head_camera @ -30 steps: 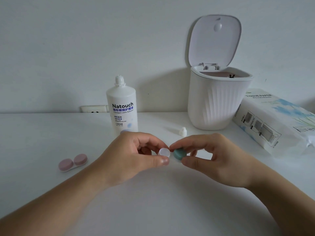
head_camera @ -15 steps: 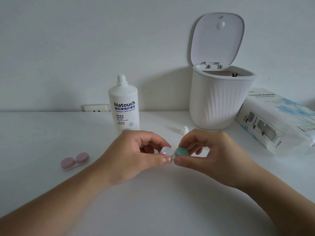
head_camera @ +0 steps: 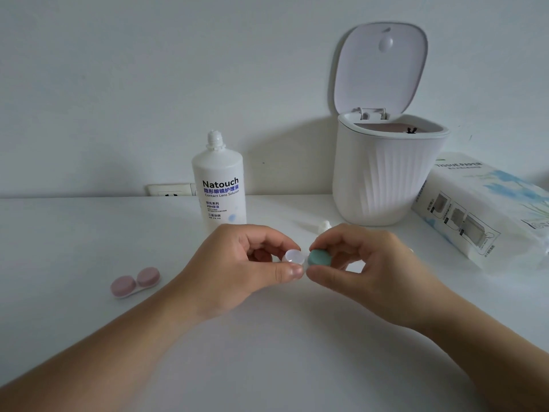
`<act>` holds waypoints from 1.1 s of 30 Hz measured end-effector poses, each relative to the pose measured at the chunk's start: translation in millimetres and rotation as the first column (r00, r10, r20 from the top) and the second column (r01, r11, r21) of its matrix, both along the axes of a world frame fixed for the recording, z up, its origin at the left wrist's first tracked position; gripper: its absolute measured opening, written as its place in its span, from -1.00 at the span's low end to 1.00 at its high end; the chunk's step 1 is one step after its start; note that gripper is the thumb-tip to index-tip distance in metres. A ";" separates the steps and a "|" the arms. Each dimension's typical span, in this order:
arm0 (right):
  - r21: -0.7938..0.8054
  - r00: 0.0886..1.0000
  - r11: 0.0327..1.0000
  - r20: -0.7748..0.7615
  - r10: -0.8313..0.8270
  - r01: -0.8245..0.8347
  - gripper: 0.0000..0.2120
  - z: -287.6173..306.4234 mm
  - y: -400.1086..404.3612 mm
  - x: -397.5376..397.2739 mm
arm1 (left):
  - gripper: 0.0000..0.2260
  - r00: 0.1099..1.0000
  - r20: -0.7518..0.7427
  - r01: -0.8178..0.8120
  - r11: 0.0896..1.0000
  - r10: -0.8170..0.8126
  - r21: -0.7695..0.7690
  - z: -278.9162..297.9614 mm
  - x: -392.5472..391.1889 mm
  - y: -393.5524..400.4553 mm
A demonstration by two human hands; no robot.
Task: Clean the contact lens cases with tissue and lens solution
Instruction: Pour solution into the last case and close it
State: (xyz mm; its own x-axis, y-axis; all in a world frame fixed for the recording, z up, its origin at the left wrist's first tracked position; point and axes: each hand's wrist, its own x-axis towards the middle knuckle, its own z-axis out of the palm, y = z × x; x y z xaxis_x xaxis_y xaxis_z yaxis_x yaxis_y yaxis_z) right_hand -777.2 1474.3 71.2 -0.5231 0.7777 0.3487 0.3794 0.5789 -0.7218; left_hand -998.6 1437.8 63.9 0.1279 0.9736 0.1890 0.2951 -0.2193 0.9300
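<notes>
Forearms enter from the near edge and meet above the middle of the white counter [head_camera: 89, 233]. A small contact lens case [head_camera: 306, 258] is held between both hands there. The left hand [head_camera: 237, 269] is curled, and its grip is pinched by thumb and fingertips on the uncapped clear well [head_camera: 294, 257]. The right hand [head_camera: 371, 269] is likewise curled, its grip closed around the green cap [head_camera: 319, 257] on the other well. The case is judged light, rigid and smooth, so it is best taken at the rims, with the cap turned by its edge; a wet surface would probably slip. At nine o'clock a pink lens case [head_camera: 135, 282] lies capped. Toward twelve o'clock the solution bottle [head_camera: 219, 185] stands uncapped, its small cap [head_camera: 324, 226] lying just beyond the right hand. At one o'clock an open bin [head_camera: 383, 173] is seen, and at two o'clock a tissue pack [head_camera: 487, 212].
</notes>
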 end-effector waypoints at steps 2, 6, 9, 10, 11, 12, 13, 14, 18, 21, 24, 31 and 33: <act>-0.043 0.999 0.999 -0.033 -0.024 0.022 -0.63 -0.2 2.4 -0.3 | -0.77 1.000 -0.005 0.009 1.000 -0.009 0.010 -0.4 0.4 -0.2; -0.105 0.998 0.993 0.044 0.054 -0.049 -0.54 1.0 4.0 4.8 | -0.73 1.000 0.015 0.005 1.000 -0.006 0.023 -0.6 -0.7 -0.4; -0.109 0.997 0.991 -0.015 0.078 -0.079 -0.58 2.9 3.5 8.1 | -0.73 0.999 0.034 -0.015 1.000 0.014 0.022 -0.6 -0.5 0.6; -0.098 0.997 0.992 -0.040 0.071 -0.075 -0.61 3.4 2.8 8.0 | -0.72 0.999 0.046 -0.022 1.000 0.021 0.020 -0.8 -0.4 0.8; -0.091 0.996 0.993 -0.053 0.065 -0.069 -0.65 3.4 2.1 7.4 | -0.72 0.998 0.054 -0.025 1.000 0.024 0.018 -0.9 -0.5 0.6; -0.090 0.997 0.994 -0.059 0.059 -0.065 -0.69 2.8 1.5 6.7 | -0.72 0.998 0.057 -0.023 1.000 0.022 0.014 -0.7 -0.6 0.7; -0.097 0.996 0.993 -0.062 0.057 -0.063 -0.72 1.8 1.3 6.1 | -0.72 0.998 0.055 -0.019 1.000 0.019 0.011 -0.6 -0.5 0.5; -0.105 0.996 0.992 -0.068 0.056 -0.063 -0.74 0.6 1.4 5.5 | -0.73 0.998 0.053 -0.015 1.000 0.015 0.008 -0.2 -0.2 0.3; -0.107 0.996 0.994 -0.093 0.002 -0.012 -0.65 -2.6 3.9 1.7 | -0.73 0.998 0.058 0.002 1.000 -0.003 0.017 1.3 1.7 -1.2; -0.167 0.998 0.985 -0.054 0.032 -0.041 -0.48 -1.3 4.3 3.6 | -0.73 0.999 0.052 0.003 1.000 -0.004 0.018 1.7 2.0 -1.1; -0.148 0.996 0.986 -0.030 0.078 -0.082 -0.54 1.2 4.1 7.7 | -0.73 0.998 0.063 -0.015 1.000 0.014 0.018 1.7 1.4 -0.6; -0.080 0.999 0.996 -0.015 0.029 -0.030 -0.62 -1.3 4.4 4.6 | -0.71 0.997 0.074 -0.012 1.000 0.010 0.025 2.4 1.9 -1.0; -0.102 0.998 0.993 0.001 0.055 -0.055 -0.54 -0.2 4.6 6.4 | -0.71 0.998 0.067 -0.022 1.000 0.020 0.019 2.3 1.9 -0.7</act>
